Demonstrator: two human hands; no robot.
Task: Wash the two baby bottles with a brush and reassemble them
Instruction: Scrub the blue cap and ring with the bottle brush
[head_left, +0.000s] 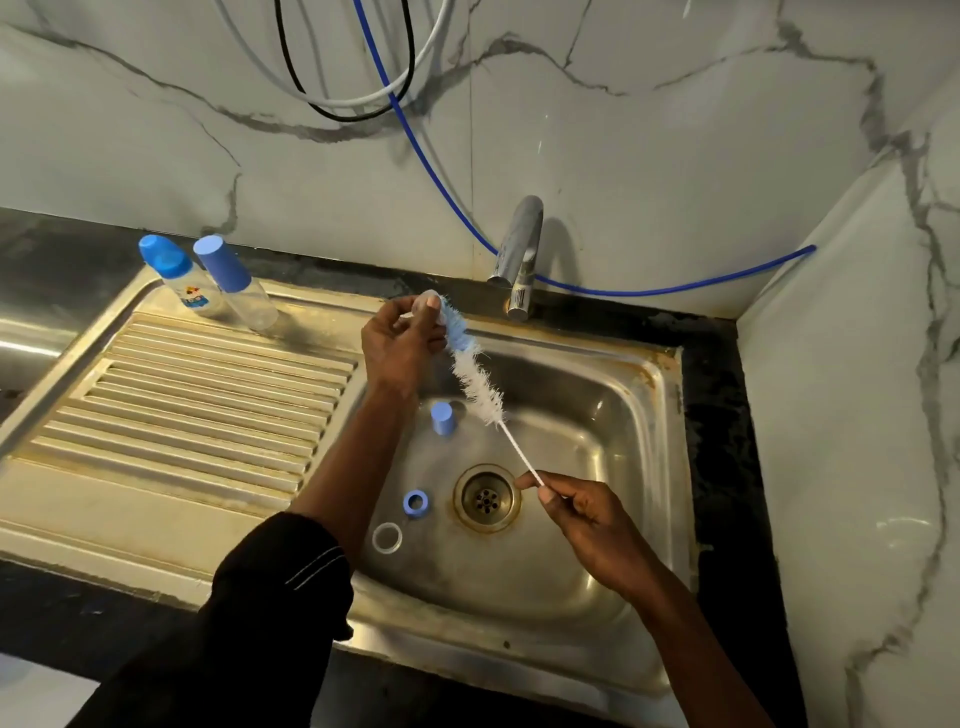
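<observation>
My left hand (402, 340) pinches a small clear teat (427, 303) over the back left of the sink (613, 395). The blue and white bottle brush (470, 371) has its tip against the teat. My right hand (582, 512) pinches the brush's thin wire handle above the drain (487, 497). In the sink lie a blue cap (442, 417), a blue screw ring (415, 503) and a clear ring (387, 538). Two bottles stand on the drainboard's back left: one with a blue cap and printed label (179, 280), one clear with a blue cover (236, 283).
A chrome tap (519, 254) rises behind the sink, with no water seen running. A blue hose (675, 288) runs along the marble wall, and cables hang above. The ribbed drainboard (197, 400) lies to the left. A wall corner closes the right side.
</observation>
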